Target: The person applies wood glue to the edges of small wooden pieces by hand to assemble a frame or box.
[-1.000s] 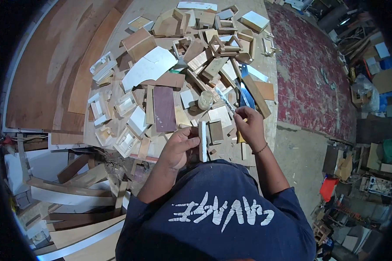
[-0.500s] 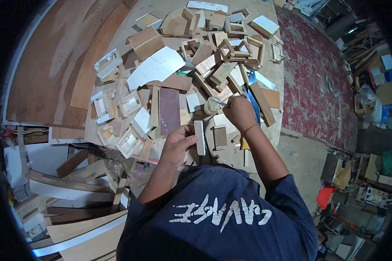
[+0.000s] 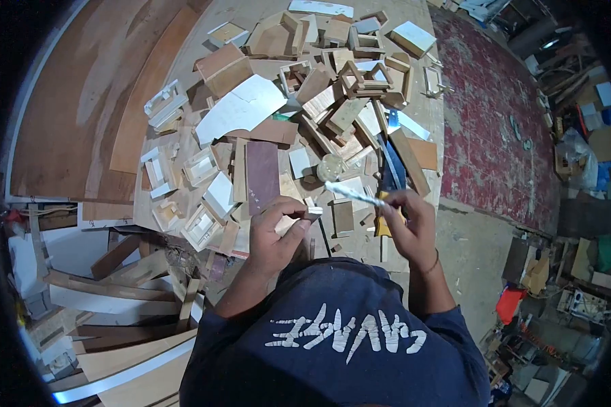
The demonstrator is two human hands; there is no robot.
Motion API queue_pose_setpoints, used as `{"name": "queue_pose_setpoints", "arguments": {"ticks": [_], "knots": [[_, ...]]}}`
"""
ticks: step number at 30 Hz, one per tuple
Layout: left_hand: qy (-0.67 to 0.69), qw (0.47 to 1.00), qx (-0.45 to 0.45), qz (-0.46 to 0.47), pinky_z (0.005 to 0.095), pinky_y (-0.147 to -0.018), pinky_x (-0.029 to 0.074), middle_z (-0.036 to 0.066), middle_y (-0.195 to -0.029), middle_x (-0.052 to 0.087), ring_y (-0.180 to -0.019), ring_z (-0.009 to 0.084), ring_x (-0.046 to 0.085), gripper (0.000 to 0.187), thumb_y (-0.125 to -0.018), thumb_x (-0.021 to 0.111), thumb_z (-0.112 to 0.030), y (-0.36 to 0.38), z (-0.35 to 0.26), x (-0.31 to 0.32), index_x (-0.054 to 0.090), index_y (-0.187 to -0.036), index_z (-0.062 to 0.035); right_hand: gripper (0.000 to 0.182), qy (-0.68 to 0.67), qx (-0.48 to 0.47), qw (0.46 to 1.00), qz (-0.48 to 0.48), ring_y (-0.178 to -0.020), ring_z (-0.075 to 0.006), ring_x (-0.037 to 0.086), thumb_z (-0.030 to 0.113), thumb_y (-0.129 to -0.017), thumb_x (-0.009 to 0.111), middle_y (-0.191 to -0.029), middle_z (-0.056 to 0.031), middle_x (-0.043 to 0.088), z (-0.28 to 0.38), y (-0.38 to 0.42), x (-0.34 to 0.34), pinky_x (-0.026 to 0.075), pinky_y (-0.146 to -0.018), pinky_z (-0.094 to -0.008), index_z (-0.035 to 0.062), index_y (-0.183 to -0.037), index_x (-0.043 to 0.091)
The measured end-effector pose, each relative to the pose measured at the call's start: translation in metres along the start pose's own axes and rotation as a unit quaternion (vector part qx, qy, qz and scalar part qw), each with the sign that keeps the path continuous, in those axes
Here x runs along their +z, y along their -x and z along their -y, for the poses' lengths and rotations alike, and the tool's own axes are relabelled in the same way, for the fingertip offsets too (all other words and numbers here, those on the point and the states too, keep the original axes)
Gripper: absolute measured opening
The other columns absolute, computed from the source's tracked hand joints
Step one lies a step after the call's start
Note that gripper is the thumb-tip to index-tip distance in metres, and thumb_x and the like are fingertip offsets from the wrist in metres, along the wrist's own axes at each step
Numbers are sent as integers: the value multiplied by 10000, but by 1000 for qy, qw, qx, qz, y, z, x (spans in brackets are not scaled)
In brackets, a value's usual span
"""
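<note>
My left hand (image 3: pixel 273 236) is closed around a small wooden piece (image 3: pixel 311 211), with its pale end turned up and its rest partly covered by my fingers. In my right hand (image 3: pixel 412 229) I pinch a thin stick (image 3: pixel 360 195) whose far end is coated white. That coated end points left, just below a clear glass jar (image 3: pixel 330 167) and to the right of the wooden piece, apart from it. What the jar holds is hard to make out. A handsaw with a yellow handle (image 3: pixel 383 226) lies beside my right hand, partly hidden by it.
Small wooden boxes and frames (image 3: pixel 364 80) are heaped across the back of the worktable. A purple-brown board (image 3: pixel 263 178) lies left of the jar, and a white-faced panel (image 3: pixel 243 108) behind it. Curved wooden offcuts (image 3: pixel 108 290) are stacked at lower left.
My right hand has drawn the stick out of the jar and moved down and to the right. My left hand has tilted the wooden piece from upright to nearly end-on.
</note>
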State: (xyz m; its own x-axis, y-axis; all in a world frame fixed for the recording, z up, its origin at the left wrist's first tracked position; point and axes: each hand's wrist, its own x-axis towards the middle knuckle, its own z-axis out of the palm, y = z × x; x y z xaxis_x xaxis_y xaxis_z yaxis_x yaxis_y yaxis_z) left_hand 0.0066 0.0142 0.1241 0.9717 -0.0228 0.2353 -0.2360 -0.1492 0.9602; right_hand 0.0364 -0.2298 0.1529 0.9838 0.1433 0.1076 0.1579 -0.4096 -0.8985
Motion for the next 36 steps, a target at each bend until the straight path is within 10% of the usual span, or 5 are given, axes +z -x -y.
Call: {"name": "queue_pose_setpoints", "arguments": {"ticks": [22,36], "knots": [[-124,959,251,39,316,-659,478,137,-828,636,-747,241,611,125,-753,670,-28,8,-63,12,638,-867,13,176,40,-214,975,-50,-674,-201,494,-80,-647,560,-730,-93,556,38,73,-50,376,-610,-300,-3,-805,573],[-74,974,211,42,303,-654,482,113,-812,625,-731,214,614,182,-729,671,4,52,-84,24,649,-909,-16,213,106,-265,957,-47,-645,-237,523,-97,-641,613,-724,-91,601,53,105,-60,387,-602,-332,30,-811,596]]}}
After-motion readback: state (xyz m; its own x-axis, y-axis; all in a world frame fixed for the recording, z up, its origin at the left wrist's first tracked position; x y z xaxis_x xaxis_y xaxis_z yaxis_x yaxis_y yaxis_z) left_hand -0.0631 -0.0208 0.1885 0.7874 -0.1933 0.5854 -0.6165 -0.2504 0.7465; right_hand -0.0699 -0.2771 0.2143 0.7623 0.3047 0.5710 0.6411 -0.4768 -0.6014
